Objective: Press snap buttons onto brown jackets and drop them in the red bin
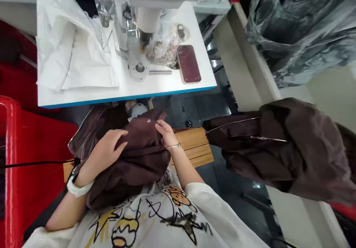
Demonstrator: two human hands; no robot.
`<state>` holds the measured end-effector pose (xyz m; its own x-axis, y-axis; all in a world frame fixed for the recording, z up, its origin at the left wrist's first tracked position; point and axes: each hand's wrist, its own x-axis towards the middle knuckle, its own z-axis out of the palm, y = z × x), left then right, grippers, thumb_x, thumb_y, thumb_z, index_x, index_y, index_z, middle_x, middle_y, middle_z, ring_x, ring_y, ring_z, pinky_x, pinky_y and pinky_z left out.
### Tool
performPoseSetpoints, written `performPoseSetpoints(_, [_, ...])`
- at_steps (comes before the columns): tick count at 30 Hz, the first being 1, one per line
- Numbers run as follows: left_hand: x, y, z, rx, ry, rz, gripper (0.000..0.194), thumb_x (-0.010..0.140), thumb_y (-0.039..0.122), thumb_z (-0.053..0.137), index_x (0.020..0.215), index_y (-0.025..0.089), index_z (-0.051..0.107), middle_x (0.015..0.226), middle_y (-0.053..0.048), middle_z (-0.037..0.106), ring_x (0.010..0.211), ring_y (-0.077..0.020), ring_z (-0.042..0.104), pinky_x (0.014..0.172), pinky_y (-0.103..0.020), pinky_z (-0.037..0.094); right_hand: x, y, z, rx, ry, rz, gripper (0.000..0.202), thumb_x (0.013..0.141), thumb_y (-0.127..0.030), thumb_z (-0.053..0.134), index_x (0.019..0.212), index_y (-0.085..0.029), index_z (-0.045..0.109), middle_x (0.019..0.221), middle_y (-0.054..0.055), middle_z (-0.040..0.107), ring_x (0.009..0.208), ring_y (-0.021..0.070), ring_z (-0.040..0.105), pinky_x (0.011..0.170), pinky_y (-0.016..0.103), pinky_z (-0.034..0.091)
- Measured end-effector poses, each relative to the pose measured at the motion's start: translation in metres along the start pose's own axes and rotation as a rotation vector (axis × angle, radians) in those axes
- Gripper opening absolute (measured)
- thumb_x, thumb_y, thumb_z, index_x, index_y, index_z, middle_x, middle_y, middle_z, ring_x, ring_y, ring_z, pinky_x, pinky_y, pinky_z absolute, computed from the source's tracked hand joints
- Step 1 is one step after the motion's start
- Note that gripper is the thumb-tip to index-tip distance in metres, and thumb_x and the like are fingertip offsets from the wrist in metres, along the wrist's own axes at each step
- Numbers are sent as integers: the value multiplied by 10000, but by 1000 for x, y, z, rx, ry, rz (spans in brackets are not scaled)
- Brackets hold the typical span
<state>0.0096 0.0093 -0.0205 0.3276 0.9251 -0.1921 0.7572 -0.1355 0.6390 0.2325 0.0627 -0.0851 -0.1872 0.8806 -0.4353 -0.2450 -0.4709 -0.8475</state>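
Observation:
A dark brown garment (141, 155) lies bunched across my lap, with a small shiny metal snap (148, 121) showing near its upper edge. My right hand (166, 132) pinches the cloth just right of that snap, thumb and fingers closed on it. Over the left part of the garment is my left hand (108, 153), its thumb and fingers apart with a gap between them. Ahead of both hands stands a press machine (139, 60) on a white table (122, 92) with a blue front edge.
On the table are a phone (189, 64), a metal spring (160, 72), a clear bag of small metal parts (164, 51) and a white sack (80, 62). A red bin (13, 166) stands left. More brown garments (294, 148) hang at right, near a wooden stool (194, 144).

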Motion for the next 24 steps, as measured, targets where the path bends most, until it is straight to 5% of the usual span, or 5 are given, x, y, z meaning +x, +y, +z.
performPoseSetpoints(5, [18,-7,27,-47,38,45,737,746,293,556,1361,128,185,1390,-184,278,1294,-287,246,1031,-478,277,-30,-8,30,-564,-142,-409,151,777,-327,553,755,-180,527,701,0,555,643,119,502,629,239,407])
performPoseSetpoints(9, [7,-10,26,-53,111,78,517,725,127,508,1232,186,428,1439,-134,187,1322,-273,182,1039,-470,268,-65,2,63,-898,-382,-665,168,854,-263,465,777,-166,578,734,43,577,690,138,521,645,250,424])
performPoseSetpoints(17, [-9,-3,11,-479,652,201,219,690,32,550,516,151,491,1098,-25,586,1009,-166,571,871,-320,475,-17,-8,23,-1109,-337,-612,412,753,-307,594,1129,-170,496,1178,122,493,1111,239,421,950,401,346])
performPoseSetpoints(21, [-14,6,-21,-657,811,197,236,677,84,605,498,151,467,1137,0,567,1013,-177,566,889,-339,465,-13,-2,36,-1044,-548,-531,97,753,-250,513,792,-161,516,781,54,553,753,184,511,684,314,415])
performPoseSetpoints(24, [-37,7,-57,-413,683,-86,175,690,156,559,527,166,498,1143,-7,571,1007,-207,562,929,-413,433,-38,15,66,-648,-390,-484,167,704,-215,464,605,-195,332,556,-39,370,527,100,361,513,231,320])
